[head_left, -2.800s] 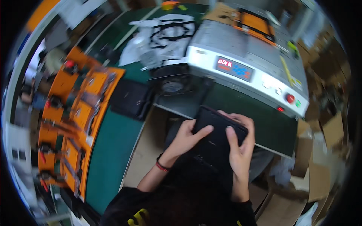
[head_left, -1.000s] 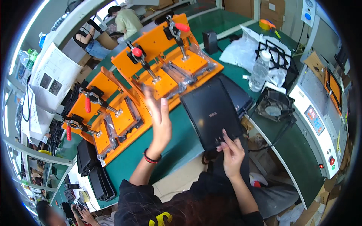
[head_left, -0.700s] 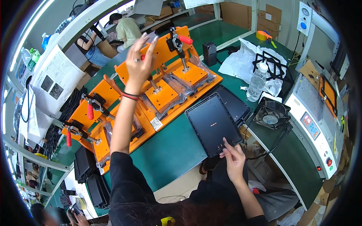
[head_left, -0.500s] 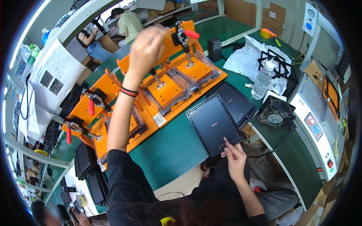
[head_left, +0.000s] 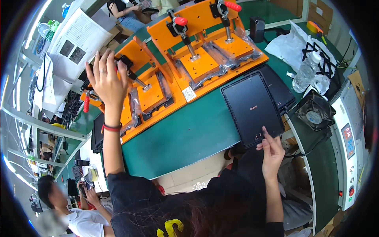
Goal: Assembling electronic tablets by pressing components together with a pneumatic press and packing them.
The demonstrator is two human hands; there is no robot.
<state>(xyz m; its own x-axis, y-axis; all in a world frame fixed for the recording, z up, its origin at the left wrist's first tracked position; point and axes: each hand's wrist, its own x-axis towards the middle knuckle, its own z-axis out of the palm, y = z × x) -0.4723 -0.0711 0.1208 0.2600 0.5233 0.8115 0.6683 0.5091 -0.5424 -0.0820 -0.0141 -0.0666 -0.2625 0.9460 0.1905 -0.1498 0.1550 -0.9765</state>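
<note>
My left hand (head_left: pixel 107 83) is raised with its fingers spread, holding nothing. It is in front of the left part of an orange clamping fixture (head_left: pixel 202 68), by a toggle clamp (head_left: pixel 125 62) that it partly hides. Two more clamps with red handles stand upright on the fixture's right half, above orange plates with clear plastic film round them. At the right, my right hand (head_left: pixel 272 152) pinches the near corner of a black rectangular plastic cover (head_left: pixel 252 106). The cover is tilted, partly over another black panel (head_left: pixel 278 89) on the green bench.
A clear bottle (head_left: pixel 306 75), white plastic bag (head_left: pixel 288 43) and black fan (head_left: pixel 316 112) are at the right. A white machine with a display (head_left: pixel 348 138) borders the bench (head_left: pixel 177 152). Black cases (head_left: pixel 97 134) stand at the left. Another person (head_left: pixel 81 213) sits at lower left.
My left hand has moved left from the middle clamp to the left clamps, and its fingers have spread. My right hand keeps hold of the black cover. The whole view has shifted.
</note>
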